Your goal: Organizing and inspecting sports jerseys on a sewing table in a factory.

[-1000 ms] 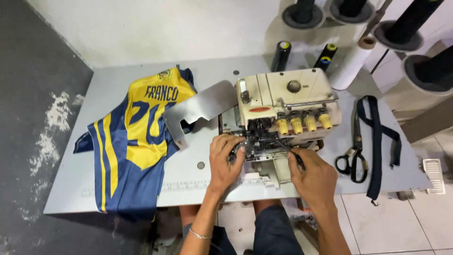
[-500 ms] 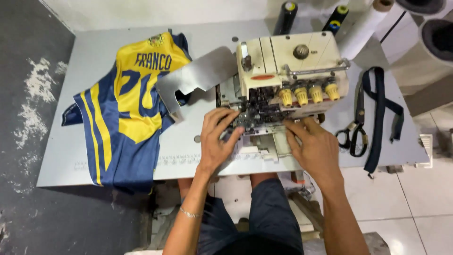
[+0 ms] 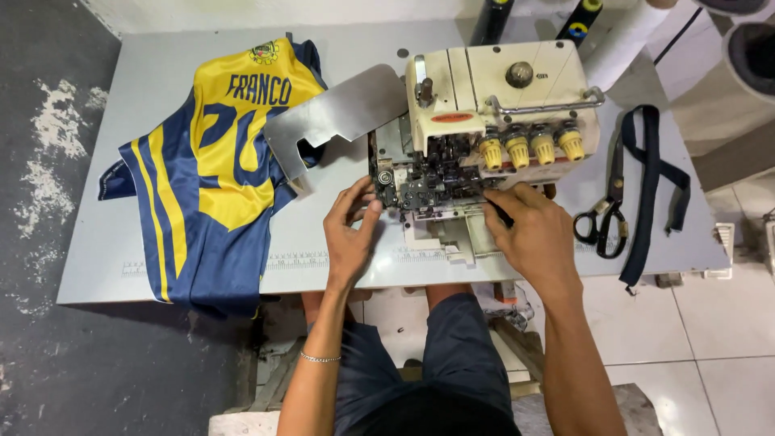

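Observation:
A cream overlock sewing machine (image 3: pixel 500 81) with yellow tension knobs stands on the grey table (image 3: pixel 129 105). Its metal side cover (image 3: pixel 339 113) is swung open to the left, baring the dark looper mechanism (image 3: pixel 436 182). My left hand (image 3: pixel 349 234) reaches up to the left end of that mechanism, thumb and fingers spread and touching the parts. My right hand (image 3: pixel 533 234) rests at the mechanism's right end, fingers curled down over it. Something thin and dark shows under its fingertips, but I cannot tell whether the hand holds it.
A yellow and blue jersey (image 3: pixel 206 186) lies on the table's left side and hangs over the front edge. Black-handled scissors (image 3: pixel 601 214) and a dark strap (image 3: pixel 650 194) lie to the right of the machine. Thread cones (image 3: pixel 492 12) stand behind it. My knees are under the table.
Both hands stay at the open mechanism. My left fingers have shifted slightly up against its left end, and the view has drawn a little closer over the machine.

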